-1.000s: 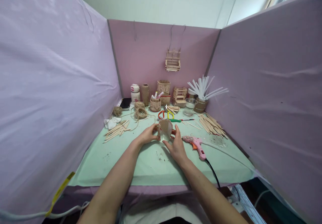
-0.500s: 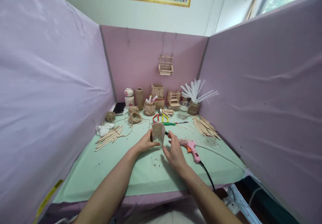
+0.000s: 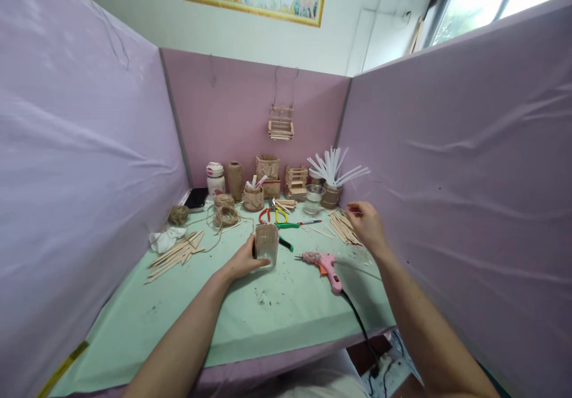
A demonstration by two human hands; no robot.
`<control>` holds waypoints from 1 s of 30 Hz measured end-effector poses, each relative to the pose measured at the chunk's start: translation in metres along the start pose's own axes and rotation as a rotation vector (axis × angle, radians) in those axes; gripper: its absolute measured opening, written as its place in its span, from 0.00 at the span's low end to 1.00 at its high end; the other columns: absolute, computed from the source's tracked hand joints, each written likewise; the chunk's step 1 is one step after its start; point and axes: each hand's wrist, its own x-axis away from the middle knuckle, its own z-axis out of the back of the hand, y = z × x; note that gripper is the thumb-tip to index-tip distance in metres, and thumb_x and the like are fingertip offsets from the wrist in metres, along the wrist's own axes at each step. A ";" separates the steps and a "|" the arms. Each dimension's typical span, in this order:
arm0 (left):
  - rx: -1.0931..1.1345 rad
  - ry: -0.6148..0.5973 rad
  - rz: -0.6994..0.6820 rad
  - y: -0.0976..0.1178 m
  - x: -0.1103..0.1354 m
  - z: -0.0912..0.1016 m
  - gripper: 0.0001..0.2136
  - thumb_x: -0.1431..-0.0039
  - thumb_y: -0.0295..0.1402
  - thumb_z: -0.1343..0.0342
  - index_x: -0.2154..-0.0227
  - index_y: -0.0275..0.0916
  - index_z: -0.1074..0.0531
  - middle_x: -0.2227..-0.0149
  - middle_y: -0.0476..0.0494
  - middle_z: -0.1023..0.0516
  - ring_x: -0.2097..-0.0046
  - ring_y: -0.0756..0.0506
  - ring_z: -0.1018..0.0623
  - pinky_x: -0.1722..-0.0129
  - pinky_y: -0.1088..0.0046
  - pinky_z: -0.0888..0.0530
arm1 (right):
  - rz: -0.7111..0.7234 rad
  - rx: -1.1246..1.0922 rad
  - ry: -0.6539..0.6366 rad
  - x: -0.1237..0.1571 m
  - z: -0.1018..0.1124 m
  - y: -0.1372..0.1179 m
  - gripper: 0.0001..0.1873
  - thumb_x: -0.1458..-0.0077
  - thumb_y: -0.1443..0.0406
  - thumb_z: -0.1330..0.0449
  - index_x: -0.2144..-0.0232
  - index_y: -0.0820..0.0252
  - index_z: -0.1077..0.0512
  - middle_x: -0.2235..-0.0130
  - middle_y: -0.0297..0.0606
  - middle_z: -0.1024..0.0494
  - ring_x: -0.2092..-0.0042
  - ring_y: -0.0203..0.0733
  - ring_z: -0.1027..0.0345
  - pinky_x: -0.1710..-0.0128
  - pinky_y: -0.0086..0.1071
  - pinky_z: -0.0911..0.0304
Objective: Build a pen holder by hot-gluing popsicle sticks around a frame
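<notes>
My left hand [image 3: 243,259] is closed around a clear plastic cup [image 3: 267,246] with a brownish covering, thumb along its lower edge. The cup is held low over the green-covered table [image 3: 187,308]. Above the wooden sticks [image 3: 342,228] at the right, my right hand [image 3: 369,228] is raised with its fingers curled together; whatever may be between them is too small to make out. Below and left of that hand lies a pink hot glue gun [image 3: 324,265], its nozzle toward the cup. A green-handled tool [image 3: 286,243] lies partly behind the cup.
Twine balls [image 3: 226,210] and more sticks [image 3: 176,255] lie at the left. Behind are pliers [image 3: 273,213], a marker holder [image 3: 254,198], a transparent cup [image 3: 314,198] and a pot of white strips [image 3: 331,194]. The glue gun's black cord [image 3: 357,317] runs over the front edge.
My right hand has left the cup and moved right and up over the sticks. The left hand keeps hold of the cup. The whole view has shifted slightly.
</notes>
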 end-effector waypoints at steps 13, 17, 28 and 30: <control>0.043 0.005 0.007 -0.005 -0.002 0.000 0.38 0.63 0.34 0.32 0.46 0.37 0.41 0.48 0.37 0.29 0.47 0.36 0.29 0.47 0.57 0.34 | -0.301 0.091 -0.064 -0.081 -0.027 0.067 0.13 0.44 0.64 0.44 0.63 0.70 0.28 0.68 0.44 0.22 0.73 0.38 0.28 0.70 0.31 0.32; 0.094 0.016 0.003 -0.009 -0.004 0.000 0.37 0.65 0.34 0.31 0.48 0.39 0.39 0.50 0.38 0.28 0.48 0.36 0.29 0.46 0.55 0.34 | -0.382 0.201 -0.130 -0.109 -0.036 0.077 0.14 0.39 0.62 0.45 0.57 0.70 0.30 0.63 0.43 0.23 0.68 0.36 0.27 0.67 0.32 0.31; 0.143 -0.010 0.002 -0.003 -0.003 0.001 0.39 0.62 0.40 0.32 0.45 0.39 0.41 0.45 0.37 0.31 0.44 0.36 0.30 0.43 0.54 0.36 | -0.348 0.399 -0.683 -0.071 -0.059 0.067 0.16 0.40 0.59 0.43 0.53 0.63 0.31 0.53 0.40 0.27 0.56 0.42 0.30 0.57 0.40 0.31; 0.184 0.002 -0.013 -0.004 -0.003 0.001 0.36 0.58 0.44 0.34 0.46 0.39 0.40 0.45 0.36 0.30 0.44 0.36 0.30 0.43 0.54 0.36 | -0.328 0.415 -0.769 -0.059 -0.066 0.065 0.16 0.40 0.59 0.43 0.52 0.62 0.31 0.52 0.41 0.28 0.55 0.42 0.30 0.56 0.40 0.32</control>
